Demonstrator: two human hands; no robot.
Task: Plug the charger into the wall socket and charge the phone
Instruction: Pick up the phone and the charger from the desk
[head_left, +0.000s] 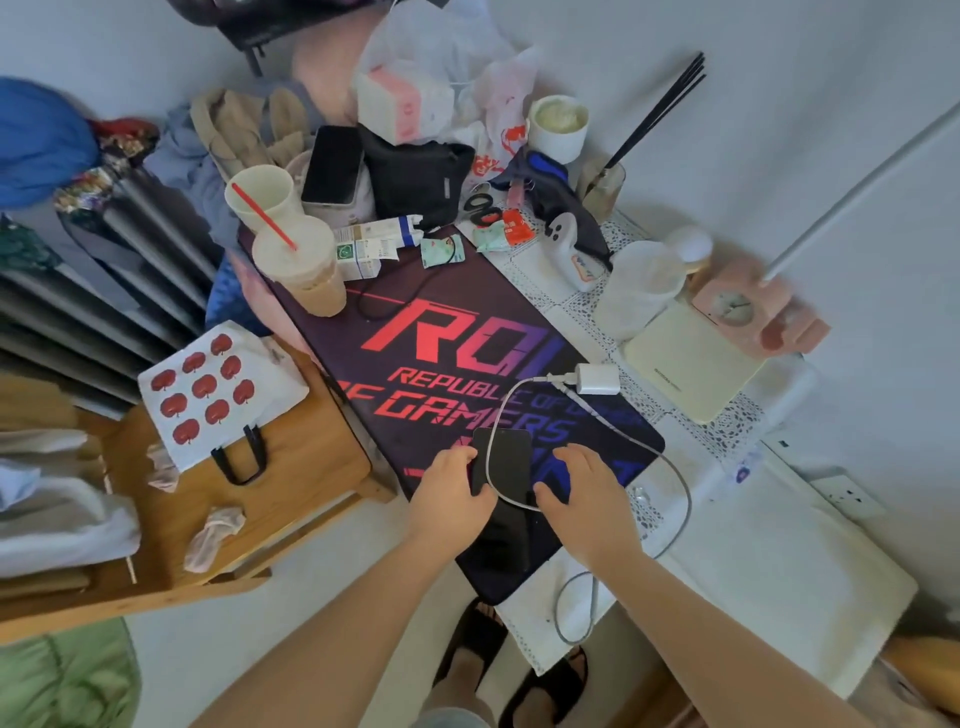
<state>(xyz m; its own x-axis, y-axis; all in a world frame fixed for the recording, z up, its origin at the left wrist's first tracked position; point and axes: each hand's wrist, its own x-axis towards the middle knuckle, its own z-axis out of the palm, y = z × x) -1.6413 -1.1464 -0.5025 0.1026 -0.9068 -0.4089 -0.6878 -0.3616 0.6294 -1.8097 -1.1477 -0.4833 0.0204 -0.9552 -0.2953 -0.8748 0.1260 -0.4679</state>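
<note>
Head view: the phone (503, 462) is gripped by the left hand (451, 483), while the right hand (582, 488) rests open beside it. The cable (675, 478) could be snagged, and the unplugged charger (598, 379) dragged off.

Mat (431, 332): big red-to-purple "ROG" up top, last letter partly cut by the mat edge, then "REPUBLIC OF GAMERS" beneath, with the charger (598, 379) and cable (524, 387) lying over the middle words and the phone (505, 462) sitting just below "GAMERS". Bag (506, 137) beyond the mat's far end carries red print, not legible; small cartons (363, 249) at the mat's far edge have a green round mark and fine print, unreadable. Cream notebook (691, 364) right of the mat has a small line of print, too tiny to read.
</note>
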